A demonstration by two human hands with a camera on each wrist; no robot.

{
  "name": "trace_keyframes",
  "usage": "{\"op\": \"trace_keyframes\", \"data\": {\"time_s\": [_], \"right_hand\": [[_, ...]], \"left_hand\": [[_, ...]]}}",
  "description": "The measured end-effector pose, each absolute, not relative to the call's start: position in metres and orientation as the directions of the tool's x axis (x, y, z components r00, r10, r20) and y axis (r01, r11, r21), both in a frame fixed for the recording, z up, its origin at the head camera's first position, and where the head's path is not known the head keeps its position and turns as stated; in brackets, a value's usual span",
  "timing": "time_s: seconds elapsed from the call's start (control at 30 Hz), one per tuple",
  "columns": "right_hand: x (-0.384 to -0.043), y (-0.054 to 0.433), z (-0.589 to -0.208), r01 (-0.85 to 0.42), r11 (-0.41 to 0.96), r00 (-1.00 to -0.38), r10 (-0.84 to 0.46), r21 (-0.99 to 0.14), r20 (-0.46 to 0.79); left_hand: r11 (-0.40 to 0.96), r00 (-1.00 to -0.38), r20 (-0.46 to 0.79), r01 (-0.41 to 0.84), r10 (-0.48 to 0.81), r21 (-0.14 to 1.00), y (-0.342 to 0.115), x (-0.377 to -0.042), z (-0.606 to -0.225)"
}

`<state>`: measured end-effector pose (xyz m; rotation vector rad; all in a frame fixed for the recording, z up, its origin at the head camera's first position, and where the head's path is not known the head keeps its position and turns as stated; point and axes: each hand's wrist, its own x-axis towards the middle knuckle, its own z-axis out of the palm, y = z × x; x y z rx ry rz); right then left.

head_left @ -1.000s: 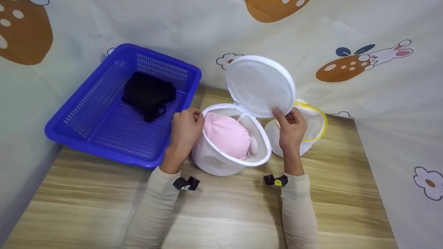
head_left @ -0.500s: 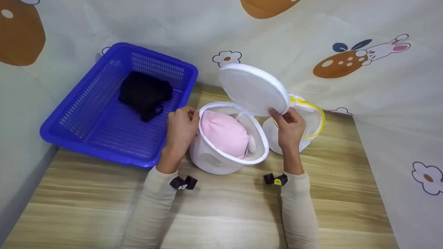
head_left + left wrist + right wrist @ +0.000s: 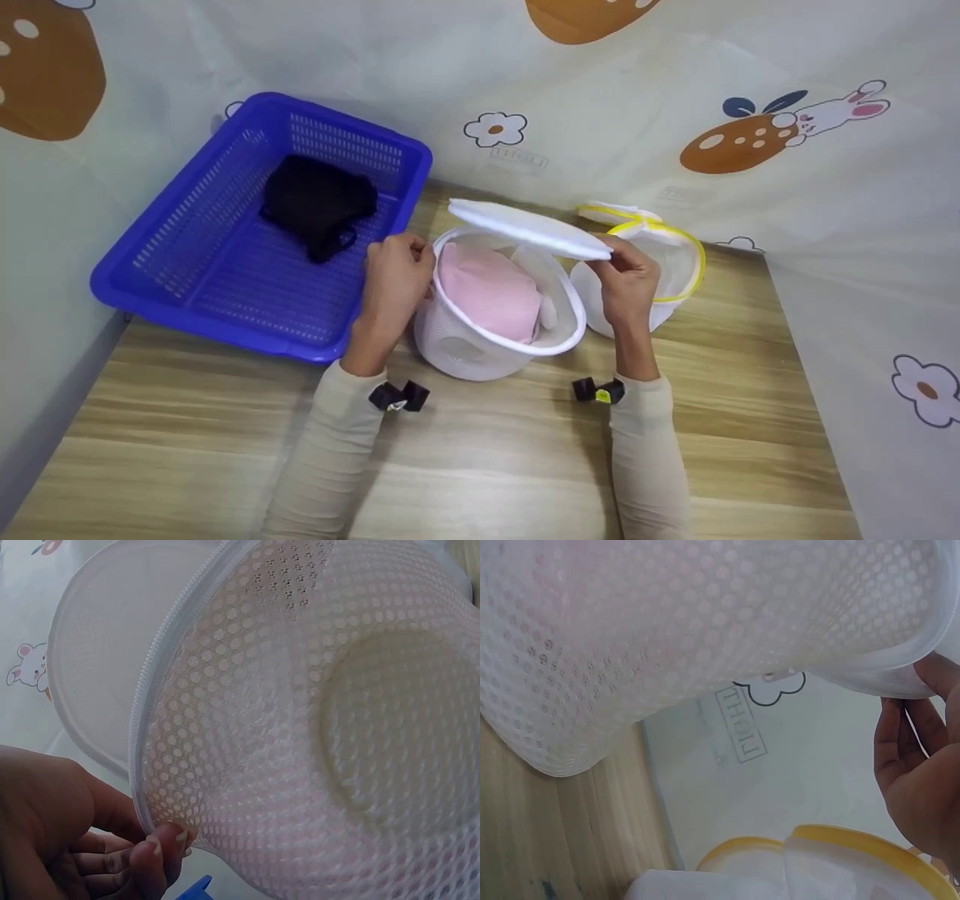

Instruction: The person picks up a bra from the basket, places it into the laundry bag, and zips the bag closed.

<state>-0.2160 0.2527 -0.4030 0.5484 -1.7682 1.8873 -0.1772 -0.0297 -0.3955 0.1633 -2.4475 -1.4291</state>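
Observation:
A white mesh laundry bag [image 3: 469, 356] stands on the wooden table with a pink bra [image 3: 491, 289] inside. Its round lid [image 3: 532, 225] hangs tilted low over the opening, joined at the back of the rim. My right hand [image 3: 630, 277] pinches the lid's edge between thumb and fingers, as the right wrist view also shows. At the bag's left rim my left hand [image 3: 397, 281] pinches the edge; in the left wrist view its thumb and finger [image 3: 161, 855] grip the mesh just by the zipper [image 3: 154, 675].
A blue plastic basket [image 3: 262, 349] at the left holds a black garment [image 3: 319, 202]. Behind my right hand stands a second mesh bag with yellow trim [image 3: 682, 296], its lid flipped back. A printed cloth wall [image 3: 585, 127] closes off the table's back and sides.
My right hand has swung the white lid from nearly upright down over the bag's opening. My left hand stays at the left rim. The second bag's lid now shows behind it.

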Motion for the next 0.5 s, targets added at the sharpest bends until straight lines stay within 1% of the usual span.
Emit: {"op": "trace_keyframes", "data": {"time_s": [0.33,0.5], "right_hand": [[-0.2201,0.2559,-0.4058,-0.681,-0.093,-0.726,-0.047,-0.727,0.686],[-0.2206,0.2583,-0.4068,-0.697,-0.105,-0.704,-0.093,-0.71,0.704]], "left_hand": [[0.417,-0.963,0.151,0.046,-0.223,0.908,-0.0299,-0.1764,-0.3936],[0.411,-0.963,0.161,0.06,-0.217,0.91,-0.0301,-0.1771,-0.395]]}}
